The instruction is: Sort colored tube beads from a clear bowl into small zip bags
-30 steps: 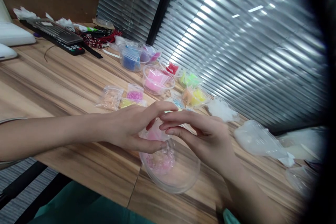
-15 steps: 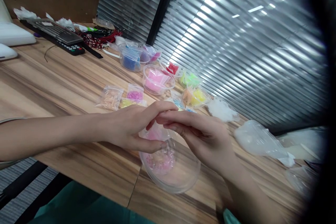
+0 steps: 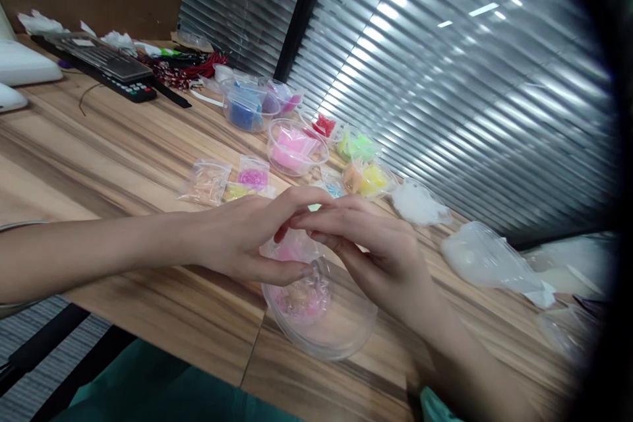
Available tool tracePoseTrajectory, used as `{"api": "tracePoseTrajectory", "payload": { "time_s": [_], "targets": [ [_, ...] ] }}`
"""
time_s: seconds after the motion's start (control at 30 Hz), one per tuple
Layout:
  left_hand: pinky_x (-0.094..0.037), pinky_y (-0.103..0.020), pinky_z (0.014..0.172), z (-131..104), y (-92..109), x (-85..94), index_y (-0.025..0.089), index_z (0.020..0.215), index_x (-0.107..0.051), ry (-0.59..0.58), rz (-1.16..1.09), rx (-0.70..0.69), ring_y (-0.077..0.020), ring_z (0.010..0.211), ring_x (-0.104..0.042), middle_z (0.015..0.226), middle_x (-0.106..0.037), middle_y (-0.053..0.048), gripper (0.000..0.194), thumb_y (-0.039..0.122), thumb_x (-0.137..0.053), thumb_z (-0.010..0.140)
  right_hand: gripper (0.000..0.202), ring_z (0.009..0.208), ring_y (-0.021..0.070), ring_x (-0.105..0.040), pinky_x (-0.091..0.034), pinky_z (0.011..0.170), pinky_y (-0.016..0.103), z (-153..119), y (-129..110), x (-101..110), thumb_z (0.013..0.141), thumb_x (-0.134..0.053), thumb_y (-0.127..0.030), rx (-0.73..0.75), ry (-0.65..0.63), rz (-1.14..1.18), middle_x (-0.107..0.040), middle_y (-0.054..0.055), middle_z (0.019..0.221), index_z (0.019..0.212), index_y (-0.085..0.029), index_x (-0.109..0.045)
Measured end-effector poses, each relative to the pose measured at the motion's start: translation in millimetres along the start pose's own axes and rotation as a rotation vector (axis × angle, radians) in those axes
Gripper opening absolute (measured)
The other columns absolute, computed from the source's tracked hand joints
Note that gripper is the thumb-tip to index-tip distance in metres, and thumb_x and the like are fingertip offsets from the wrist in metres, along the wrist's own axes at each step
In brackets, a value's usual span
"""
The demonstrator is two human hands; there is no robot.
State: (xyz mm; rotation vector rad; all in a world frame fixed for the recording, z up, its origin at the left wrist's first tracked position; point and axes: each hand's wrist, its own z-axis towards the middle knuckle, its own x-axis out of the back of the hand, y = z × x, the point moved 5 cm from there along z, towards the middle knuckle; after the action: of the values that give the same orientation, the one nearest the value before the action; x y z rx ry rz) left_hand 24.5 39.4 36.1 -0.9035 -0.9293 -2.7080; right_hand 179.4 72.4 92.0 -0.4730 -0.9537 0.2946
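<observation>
My left hand (image 3: pixel 267 231) reaches in from the left, thumb and fingers apart, nothing visible between them. Its fingertips meet those of my right hand (image 3: pixel 376 244), whose fingers are bent and close together; whether they hold anything is hidden. Below both hands lies a clear round plastic container (image 3: pixel 346 323) with pink, stringy material (image 3: pixel 304 300) at its left side. A small translucent pink bag (image 3: pixel 291 247) shows partly beneath the fingers of my left hand.
Small bags, one orange (image 3: pixel 205 182) and one magenta (image 3: pixel 253 176), lie beyond my left hand. Behind are a tub with pink contents (image 3: pixel 294 147), a tub with blue contents (image 3: pixel 244 109), yellow bags (image 3: pixel 373 179), a white plastic bag (image 3: pixel 479 254) and a remote control (image 3: pixel 136 89).
The fingers of my right hand have shifted slightly, with one more finger raised behind the others. My left hand has barely moved, and the view has shifted a little.
</observation>
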Motion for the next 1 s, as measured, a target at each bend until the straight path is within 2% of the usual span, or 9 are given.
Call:
{"api": "tracePoseTrajectory", "payload": {
  "time_s": [0.13,0.3,0.43,0.53,0.67,0.77,0.83,0.9,1.0],
  "targets": [
    [-0.051,-0.026,0.053,2,3,1.9,0.031,0.153,-0.023,0.036,-0.011,-0.031,-0.0145,0.063,-0.063,0.108,-0.066,-0.005,0.075,0.036,-0.069,0.094,0.032,0.109,0.0112,-0.068,-0.054,0.098,0.024,0,0,-1,0.099,-0.058,-0.001,-0.026,0.007,-0.022,-0.074,0.0,0.121,0.122,-0.021,-0.068],
    [-0.053,-0.026,0.057,4,4,2.4,0.028,0.152,-0.023,0.042,-0.004,-0.056,-0.0159,0.07,-0.067,0.103,-0.064,-0.004,0.076,0.031,-0.071,0.093,0.029,0.104,0.0142,-0.069,-0.057,0.091,0.028,-5,-1,-2,0.101,-0.058,-0.007,0.001,-0.028,-0.065,-0.073,0.003,0.113,0.126,-0.021,-0.065],
    [-0.057,-0.028,0.07,5,3,2.4,0.027,0.152,-0.023,0.052,-0.072,-0.053,-0.02,0.088,-0.071,0.104,-0.066,-0.005,0.079,0.023,-0.073,0.091,0.028,0.117,0.0201,-0.065,-0.053,0.101,0.035,-4,-3,-3,0.1,-0.053,-0.003,0.089,-0.083,-0.063,-0.074,0.01,0.119,0.122,-0.012,-0.067],
    [-0.056,-0.028,0.072,4,1,2.6,0.027,0.152,-0.025,0.075,-0.094,-0.044,-0.0186,0.086,-0.07,0.102,-0.065,-0.004,0.079,0.02,-0.073,0.09,0.036,0.121,0.0193,-0.062,-0.05,0.105,0.034,-1,-3,-6,0.095,-0.049,0.005,0.079,-0.094,-0.145,-0.073,0.01,0.122,0.122,-0.01,-0.067],
    [-0.055,-0.028,0.07,2,-1,2.3,0.028,0.152,-0.026,0.092,-0.092,-0.024,-0.0189,0.088,-0.068,0.103,-0.063,-0.004,0.079,0.021,-0.073,0.09,0.04,0.119,0.0153,-0.064,-0.048,0.105,0.031,2,-8,1,0.094,-0.045,0.008,0.071,-0.007,-0.147,-0.073,0.007,0.122,0.118,-0.013,-0.068],
    [-0.055,-0.028,0.072,0,-1,1.1,0.029,0.153,-0.022,0.071,-0.113,0.002,-0.0203,0.095,-0.07,0.108,-0.064,-0.005,0.08,0.018,-0.07,0.09,0.037,0.099,0.0131,-0.068,-0.052,0.09,0.027,1,-8,17,0.09,-0.044,0.009,-0.06,0.063,-0.178,-0.074,0.003,0.101,0.1,-0.016,-0.069],
    [-0.056,-0.029,0.074,0,-1,0.3,0.028,0.153,-0.022,0.061,-0.093,0.017,-0.0209,0.098,-0.071,0.11,-0.064,-0.006,0.08,0.015,-0.069,0.09,0.036,0.086,0.0134,-0.068,-0.052,0.079,0.027,-2,-3,20,0.087,-0.045,0.01,-0.165,-0.049,-0.223,-0.071,0.001,0.088,0.087,-0.018,-0.068],
    [-0.057,-0.031,0.08,-1,-1,0.2,0.028,0.153,-0.023,0.069,-0.071,0.003,-0.0213,0.1,-0.072,0.111,-0.064,-0.006,0.081,0.014,-0.069,0.089,0.035,0.082,0.0145,-0.067,-0.051,0.075,0.028,-6,3,9,0.088,-0.046,0.007,-0.201,-0.309,-0.268,-0.071,0.002,0.088,0.088,-0.018,-0.07],
    [-0.058,-0.033,0.087,-3,-3,0.8,0.029,0.154,-0.025,0.093,-0.074,-0.02,-0.0221,0.105,-0.071,0.114,-0.064,-0.006,0.085,0.015,-0.074,0.086,0.02,0.088,0.0192,-0.066,-0.052,0.078,0.032,-14,7,-21,0.099,-0.054,-0.009,-0.045,-0.646,-0.296,-0.071,0.008,0.098,0.106,-0.015,-0.072]
  ]
}}
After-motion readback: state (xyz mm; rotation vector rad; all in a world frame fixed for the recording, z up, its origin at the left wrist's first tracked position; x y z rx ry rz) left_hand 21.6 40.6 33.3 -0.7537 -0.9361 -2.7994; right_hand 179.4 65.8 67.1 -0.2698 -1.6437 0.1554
